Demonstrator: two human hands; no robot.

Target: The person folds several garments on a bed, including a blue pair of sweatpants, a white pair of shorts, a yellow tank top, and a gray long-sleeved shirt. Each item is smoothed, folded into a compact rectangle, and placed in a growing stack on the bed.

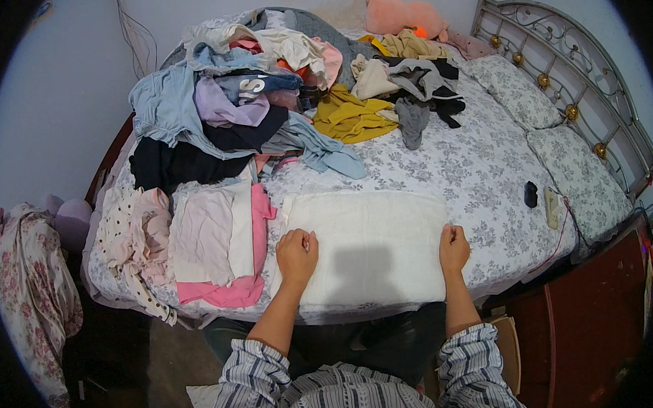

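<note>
A white cloth (371, 218), laid flat in a rough rectangle, lies on the bed before me. My left hand (296, 256) pinches its left edge with curled fingers. At the opposite edge my right hand (454, 248) grips the cloth in the same way. A shadow falls across its middle. Left of the cloth lies a stack of flat garments, with a pale pink garment (203, 232) on top and a bright pink one (220, 294) showing beneath. Beside that stack is a bunched polka-dot garment (115, 231).
A large heap of loose clothes (232, 103) covers the far left of the bed (501, 161). A mustard garment (352, 117) and grey and black clothes lie right of it. Floral pillows (579, 174), a power strip (551, 207) and a small black object (531, 194) are at right, near the metal headboard (568, 53).
</note>
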